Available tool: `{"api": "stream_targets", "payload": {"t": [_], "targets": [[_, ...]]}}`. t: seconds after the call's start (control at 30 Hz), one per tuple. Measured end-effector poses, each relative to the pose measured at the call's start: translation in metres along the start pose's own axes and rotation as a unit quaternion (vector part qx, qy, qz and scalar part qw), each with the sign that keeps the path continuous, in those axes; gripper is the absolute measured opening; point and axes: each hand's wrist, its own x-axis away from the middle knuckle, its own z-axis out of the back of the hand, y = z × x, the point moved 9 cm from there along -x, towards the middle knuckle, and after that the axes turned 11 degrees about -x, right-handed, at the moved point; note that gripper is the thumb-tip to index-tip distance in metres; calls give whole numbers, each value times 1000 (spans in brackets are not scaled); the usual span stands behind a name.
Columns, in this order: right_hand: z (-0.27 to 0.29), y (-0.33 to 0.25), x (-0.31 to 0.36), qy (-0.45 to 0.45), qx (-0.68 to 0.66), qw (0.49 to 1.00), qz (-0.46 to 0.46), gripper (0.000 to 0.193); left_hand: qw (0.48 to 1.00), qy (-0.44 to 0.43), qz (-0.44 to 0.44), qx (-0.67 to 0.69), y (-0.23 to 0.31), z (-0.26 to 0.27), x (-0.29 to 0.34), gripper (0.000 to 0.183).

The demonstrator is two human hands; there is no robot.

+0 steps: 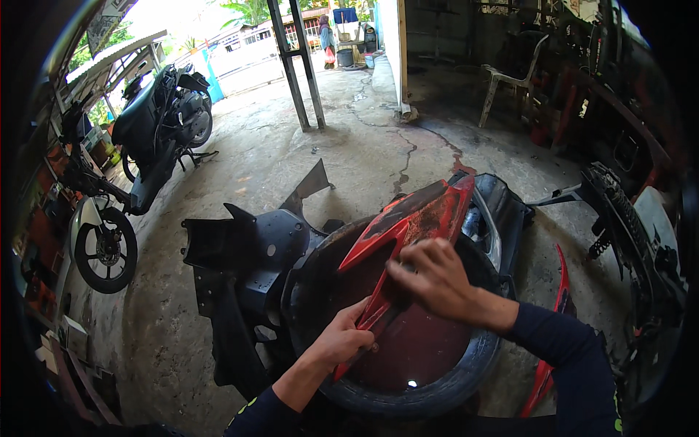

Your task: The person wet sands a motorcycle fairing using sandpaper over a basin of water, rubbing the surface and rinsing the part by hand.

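A red and black motorcycle fairing panel (pixel 431 221), with brown dirt on its surface, slants over a round black tub (pixel 482 364) of dark reddish water. Near its lower, narrow end, my left hand (pixel 341 336) is closed around the panel. Higher up, my right hand (pixel 439 285) presses against the panel with its fingers curled. Something dark shows beneath those fingers, but what it is I cannot make out. The panel's far end rests by the tub's far rim.
Black plastic body parts (pixel 273 244) lie left of the tub. Another red trim piece (pixel 545 364) is on the concrete at right, beside a dark motorcycle frame part (pixel 611 211). A motorcycle (pixel 149 138) stands at left, a metal post (pixel 297 65) and a plastic chair (pixel 511 76) farther back.
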Motion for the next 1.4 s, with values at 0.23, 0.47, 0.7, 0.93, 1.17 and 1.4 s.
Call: {"api": "stream_targets", "payload": {"t": [0.23, 0.47, 0.7, 0.93, 1.17, 1.4], "targets": [[-3, -15, 4, -15, 21, 999, 29, 36, 1000, -6, 0, 2, 10, -2, 1, 78], [-7, -12, 1, -6, 10, 999, 29, 38, 1000, -3, -2, 9, 0, 2, -2, 76], [-12, 19, 2, 41, -6, 998, -54, 41, 996, -5, 1, 87, 10, 1, -1, 76], [-20, 63, -3, 62, -13, 992, -114, 39, 994, -24, -11, 108, 5, 4, -1, 80], [-34, 8, 9, 5, -49, 998, -43, 41, 994, -10, 5, 108, -8, 9, 1, 85], [-44, -17, 6, 7, -41, 999, -3, 39, 989, -28, 5, 148, -16, 15, -5, 90]]}}
